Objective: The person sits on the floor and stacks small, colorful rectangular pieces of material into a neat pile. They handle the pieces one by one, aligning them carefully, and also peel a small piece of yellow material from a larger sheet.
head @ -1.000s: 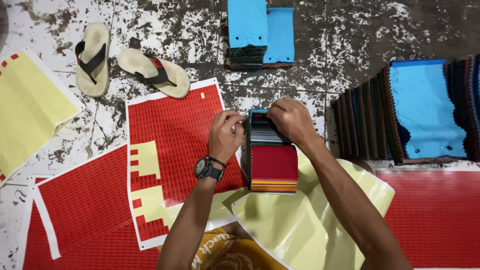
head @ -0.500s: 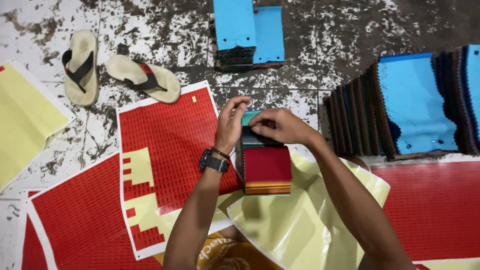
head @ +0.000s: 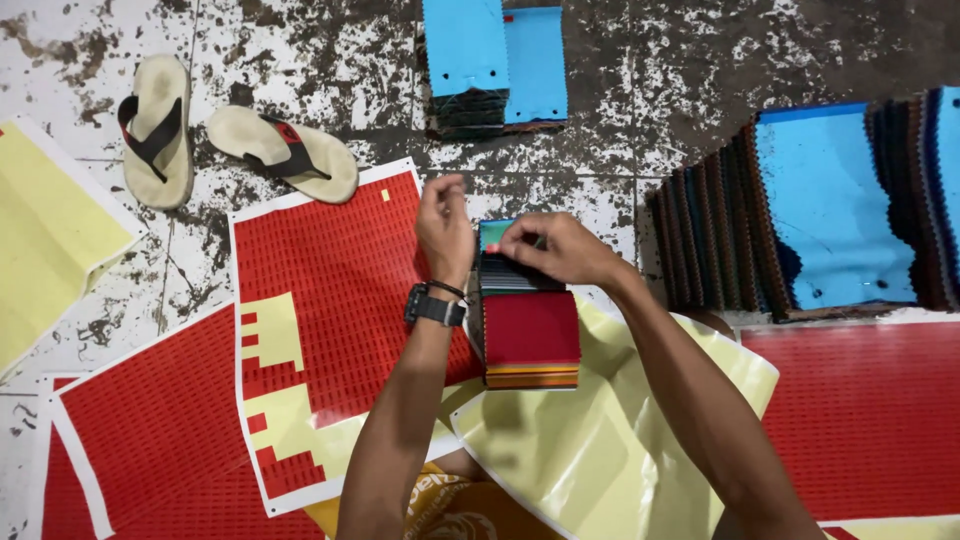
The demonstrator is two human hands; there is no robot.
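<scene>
A stack of fabric swatches (head: 530, 330) with a red top piece and striped edges lies on the floor in front of me. My right hand (head: 555, 248) presses on the stack's far end, fingers pinched over a small teal piece there. My left hand (head: 445, 228), with a black watch on the wrist, hovers at the stack's far left corner, fingers curled and a small bit apparently between thumb and fingertips. A red sticker sheet (head: 330, 290) with yellow gaps lies just left of the stack, under my left forearm.
A pair of sandals (head: 240, 140) lies at the far left. Blue-topped swatch piles stand at the top (head: 495, 60) and right (head: 830, 210). More red sheets (head: 860, 410) and yellow backing sheets (head: 600, 450) cover the stained floor around me.
My left hand has lifted off the stack's left edge and risen towards the far corner. My right hand stays on the stack's far end. The view has shifted slightly.
</scene>
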